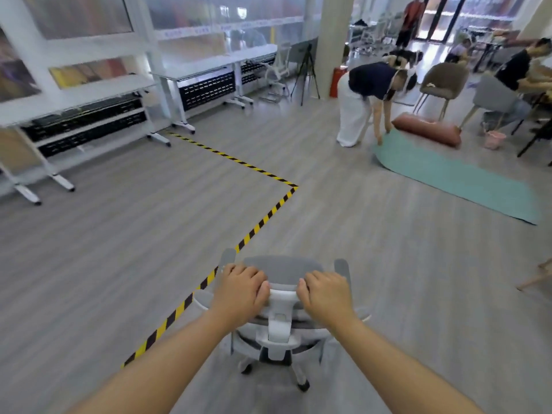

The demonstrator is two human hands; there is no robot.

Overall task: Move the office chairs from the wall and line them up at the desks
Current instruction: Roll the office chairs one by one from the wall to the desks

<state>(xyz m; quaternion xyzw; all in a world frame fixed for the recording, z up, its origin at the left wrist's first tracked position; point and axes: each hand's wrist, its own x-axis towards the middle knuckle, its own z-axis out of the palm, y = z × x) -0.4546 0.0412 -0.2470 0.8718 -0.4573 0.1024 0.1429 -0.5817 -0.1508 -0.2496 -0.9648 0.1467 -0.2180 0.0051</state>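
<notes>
On grey floor [358, 249] (taped), both hands' fingers [249, 273] grip the chair [283, 268].

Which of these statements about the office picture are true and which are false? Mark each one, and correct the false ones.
1. Both hands grip the top of the chair's backrest. True: the left hand and the right hand curl their fingers over the top of the grey office chair.
2. The desks stand on the right side of the room. False: the white desks line the windows on the left.
3. A striped black and yellow tape line runs across the floor. True.
4. The green mat is fully rolled up. False: most of it lies flat; a bending person touches one end.
</notes>
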